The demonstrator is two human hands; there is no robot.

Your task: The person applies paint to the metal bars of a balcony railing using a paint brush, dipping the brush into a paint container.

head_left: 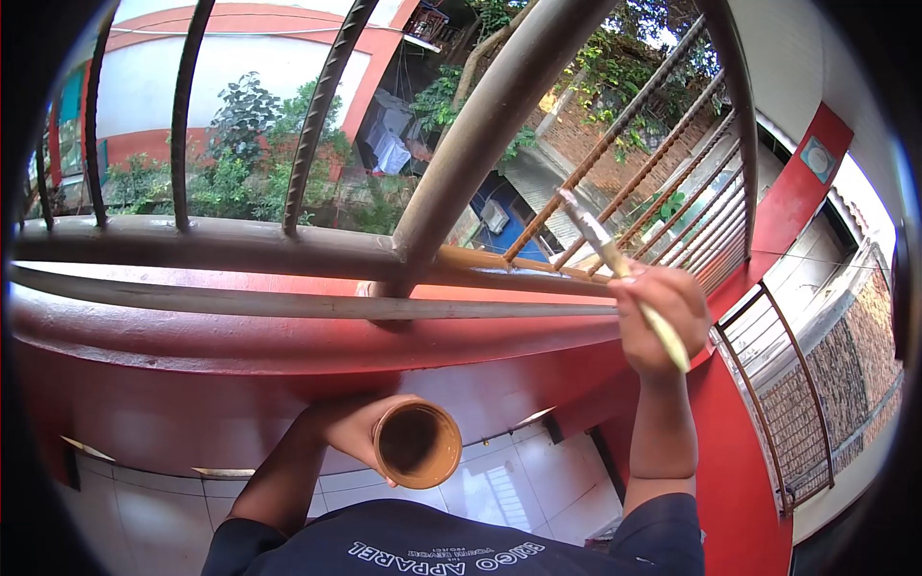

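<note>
A paintbrush (pixel 663 334) with a pale yellow-green handle is in my right hand (pixel 663 312), its fingers closed round the handle near the ferrule. The bristle end points up and left, overlapping the ribbed bars (pixel 600 144) of the railing in this view. My left hand (pixel 357 430) grips a brown cup (pixel 418 444) low in front of my chest, its open mouth facing up. Inside, the cup looks dark brown, with brown smears around the rim. Between the hands and the garden runs the metal railing (pixel 221 248), brown on its right-hand stretch and greyer on the left.
A red ledge (pixel 288 341) lies under the railing, with a thin grey pipe (pixel 240 302) along it. White floor tiles (pixel 499 480) show below. Plants (pixel 240 173) and a red-and-white wall (pixel 144 86) stand beyond. A low metal gate (pixel 783 403) is at right.
</note>
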